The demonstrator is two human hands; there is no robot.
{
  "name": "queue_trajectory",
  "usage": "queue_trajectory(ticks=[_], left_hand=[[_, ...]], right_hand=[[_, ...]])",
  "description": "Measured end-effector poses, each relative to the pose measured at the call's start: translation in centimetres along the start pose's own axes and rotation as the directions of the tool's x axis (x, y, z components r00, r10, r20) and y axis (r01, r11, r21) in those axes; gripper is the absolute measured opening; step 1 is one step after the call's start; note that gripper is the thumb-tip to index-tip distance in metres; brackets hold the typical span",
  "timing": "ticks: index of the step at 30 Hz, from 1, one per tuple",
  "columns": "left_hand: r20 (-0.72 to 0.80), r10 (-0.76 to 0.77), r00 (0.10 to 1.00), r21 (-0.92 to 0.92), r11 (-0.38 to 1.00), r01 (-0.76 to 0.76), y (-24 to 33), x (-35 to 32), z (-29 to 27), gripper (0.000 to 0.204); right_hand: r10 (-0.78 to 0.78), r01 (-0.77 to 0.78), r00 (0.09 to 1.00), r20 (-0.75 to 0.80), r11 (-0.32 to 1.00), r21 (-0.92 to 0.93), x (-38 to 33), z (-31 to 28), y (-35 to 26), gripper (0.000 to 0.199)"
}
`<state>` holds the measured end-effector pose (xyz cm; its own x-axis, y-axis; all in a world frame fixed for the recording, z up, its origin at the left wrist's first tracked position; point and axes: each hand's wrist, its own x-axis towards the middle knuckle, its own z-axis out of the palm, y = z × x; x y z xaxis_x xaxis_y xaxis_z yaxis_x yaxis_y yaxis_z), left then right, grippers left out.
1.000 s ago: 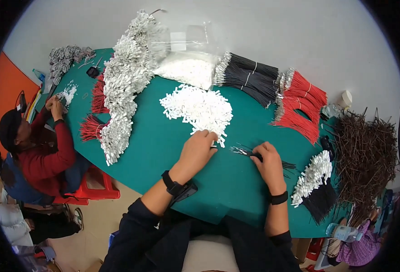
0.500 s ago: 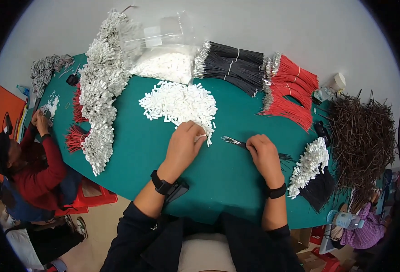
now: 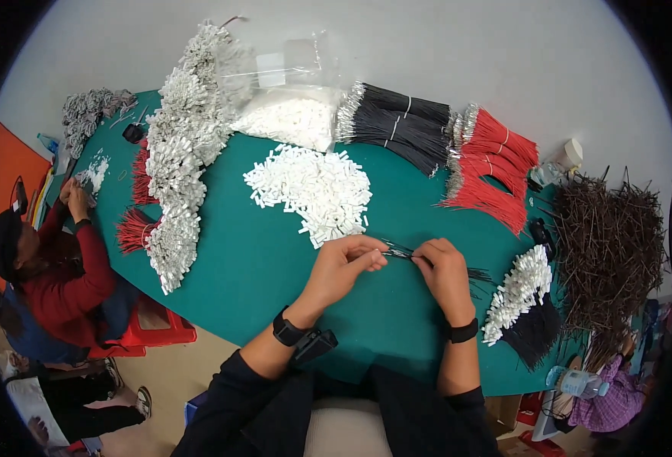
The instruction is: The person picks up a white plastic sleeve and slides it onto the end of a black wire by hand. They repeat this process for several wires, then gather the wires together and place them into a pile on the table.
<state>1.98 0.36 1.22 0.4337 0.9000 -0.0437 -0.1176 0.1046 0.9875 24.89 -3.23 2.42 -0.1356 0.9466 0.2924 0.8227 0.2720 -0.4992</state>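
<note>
My left hand [image 3: 343,270] is closed, thumb and fingers pinching what looks like a small white plastic sleeve at the metal tips of the black wires [image 3: 400,252]. The sleeve is mostly hidden by the fingers. Those wires form a thin bunch that my right hand [image 3: 442,276] grips between thumb and fingers; their loose ends stick out to its right. Just beyond my left hand lies a spread pile of small white sleeves [image 3: 313,190]. Right of my right hand rests a bundle of black wires [image 3: 535,331] with white sleeves [image 3: 520,289] on their ends.
On the green table [image 3: 237,259], a long heap of white-ended wires [image 3: 191,129] runs along the left. Behind stand a clear bag of white sleeves [image 3: 290,114], black wire bundles [image 3: 400,126] and red wire bundles [image 3: 496,164]. Brown wires [image 3: 610,244] are heaped right. A person [image 3: 62,266] works at left.
My left hand has moved right, from the edge of the white pile to the wire tips by my right hand. My right hand still grips the bunch.
</note>
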Motion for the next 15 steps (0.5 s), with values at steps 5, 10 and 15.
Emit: queue_trajectory(ticks=[5, 10, 15], left_hand=[[0.025, -0.072, 0.997, -0.131, 0.989, 0.075, -1.0, -0.3, 0.1, 0.022], [0.052, -0.115, 0.992, -0.011, 0.993, 0.116, -1.2, -0.5, 0.0, 0.027], [0.065, -0.084, 0.994, -0.129, 0.987, 0.092, -0.8, -0.6, 0.2, 0.029]], right_hand=[[-0.028, 0.033, 0.998, -0.062, 0.995, 0.094, -0.1, 0.0, -0.2, 0.008], [0.042, -0.005, 0.988, -0.152, 0.973, 0.232, -0.1, -0.4, -1.2, 0.005], [0.188, -0.077, 0.966, -0.175, 0.862, 0.501, -0.3, -0.8, -3.0, 0.002]])
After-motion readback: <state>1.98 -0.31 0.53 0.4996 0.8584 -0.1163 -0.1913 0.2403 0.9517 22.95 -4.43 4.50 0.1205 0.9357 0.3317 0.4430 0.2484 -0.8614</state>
